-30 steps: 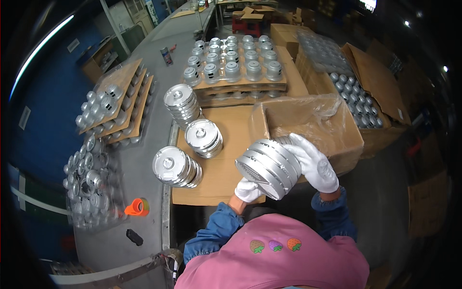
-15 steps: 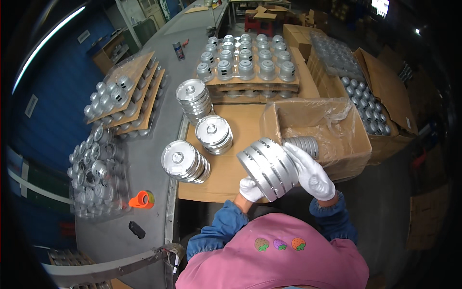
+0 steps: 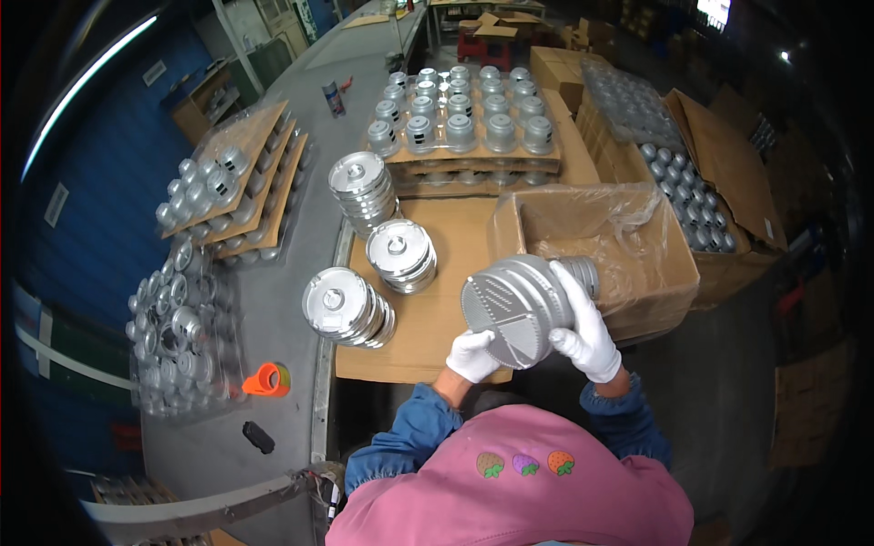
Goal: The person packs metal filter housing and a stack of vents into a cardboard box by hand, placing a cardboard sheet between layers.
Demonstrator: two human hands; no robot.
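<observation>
Between my white-gloved hands is a stack of silver metal discs (image 3: 537, 291), its slotted and perforated end face turned toward the left. My left hand (image 3: 472, 356) grips the lower left edge of that stack. My right hand (image 3: 587, 329) wraps round its right end, thumb low and fingers over the top. Just behind it stands an open cardboard box (image 3: 651, 305) lined with clear plastic, where more ribbed discs (image 3: 584, 271) lie on their side. Left of my hands, three piles of shiny round discs stand on the cardboard: a front pile (image 3: 337, 305), a middle pile (image 3: 401, 253) and a back pile (image 3: 362, 187).
Clear trays of silver cup-shaped parts (image 3: 460, 132) stand behind the cardboard. More stacked trays (image 3: 218, 196) lean on the grey bench (image 3: 300, 182). An orange tape dispenser (image 3: 267, 379), a black object (image 3: 258, 437) and a spray can (image 3: 333, 100) lie or stand there. Another box of parts (image 3: 687, 196) is far right.
Both hands have turned the disc stack so its slotted end face now shows. My right hand has slid lower, with its thumb now visible on the stack's right end.
</observation>
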